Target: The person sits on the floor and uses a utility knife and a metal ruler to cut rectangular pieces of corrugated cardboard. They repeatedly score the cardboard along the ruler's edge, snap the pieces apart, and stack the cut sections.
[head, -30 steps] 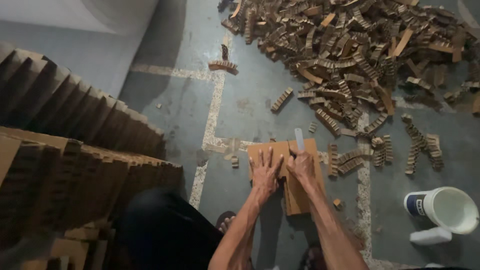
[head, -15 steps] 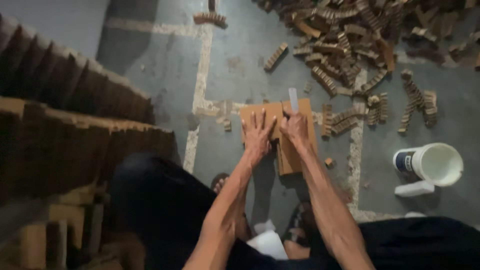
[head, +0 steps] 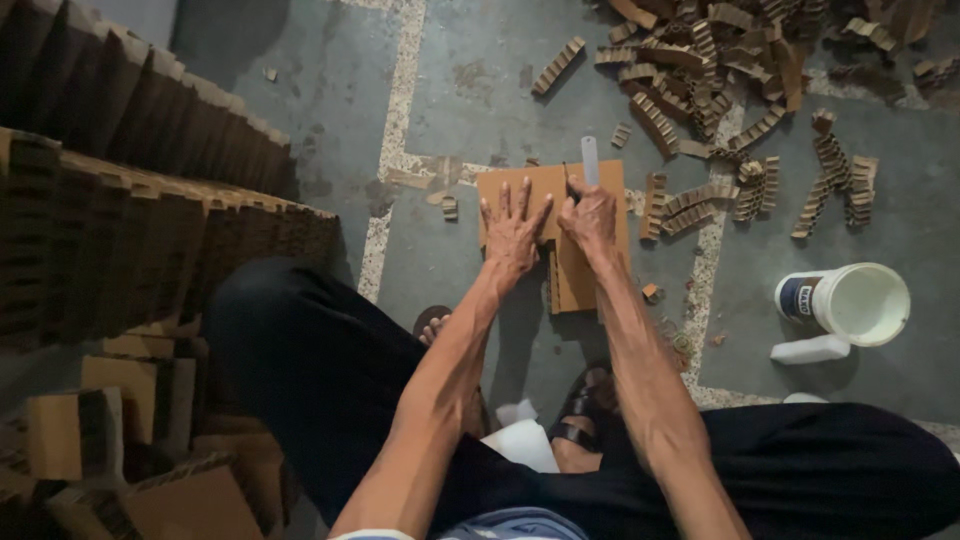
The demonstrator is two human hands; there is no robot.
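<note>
- Head view: I see my left hand (head: 514,228) spread flat, fingers splayed, pressing the cardboard sheet (head: 553,235) on the floor.
- My right hand (head: 590,212) is clenched around a pale blade (head: 590,161), tip over the sheet's far edge.

so there's a flat brown cardboard sheet (head: 520,185) lying on the grey floor (head: 320,120), with a pale narrow blade (head: 589,160) standing up at its far edge.
</note>
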